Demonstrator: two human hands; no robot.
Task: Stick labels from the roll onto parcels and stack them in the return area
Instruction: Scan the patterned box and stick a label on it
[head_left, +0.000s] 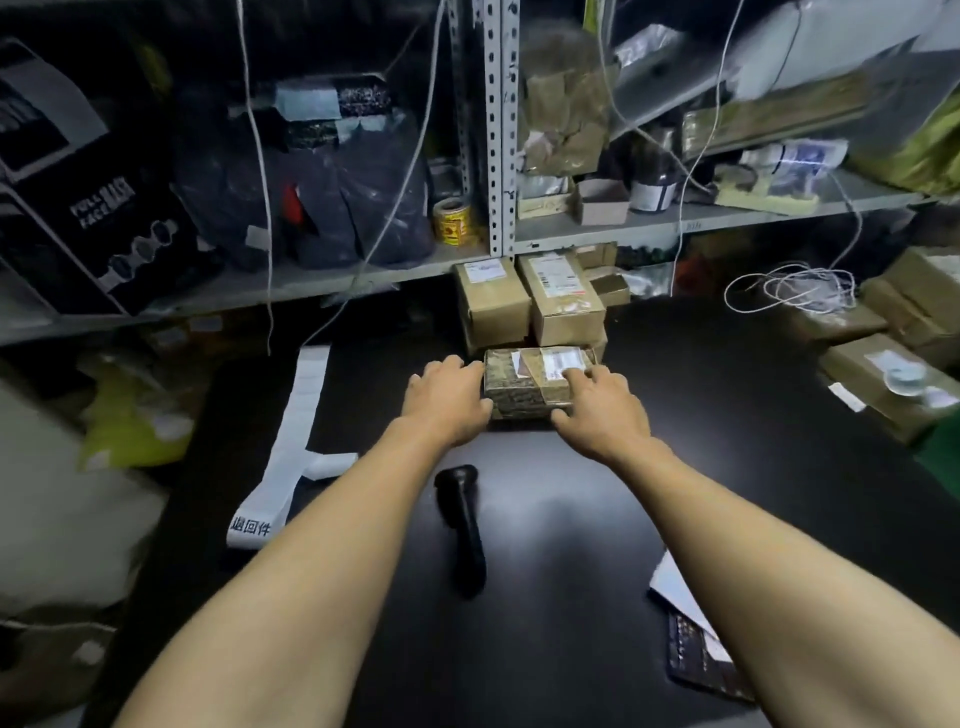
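Observation:
A small brown parcel (524, 387) wrapped in tape, with a white label on top, lies on the black table (701, 415) just in front of a stack of cardboard parcels (524, 306). My left hand (447, 400) grips its left end, thumb on the near side. My right hand (602, 410) grips its right end, fingers over the top and thumb at the near edge. A long white label strip (296, 447) with printed characters at its near end trails across the table's left side.
A black handheld scanner (462, 525) lies on the table near me. More cardboard parcels (883, 379) sit at the right. A metal shelf (571, 228) behind holds bags, boxes and a yellow tape roll (454, 221). White cord (789, 288) coils at the back right.

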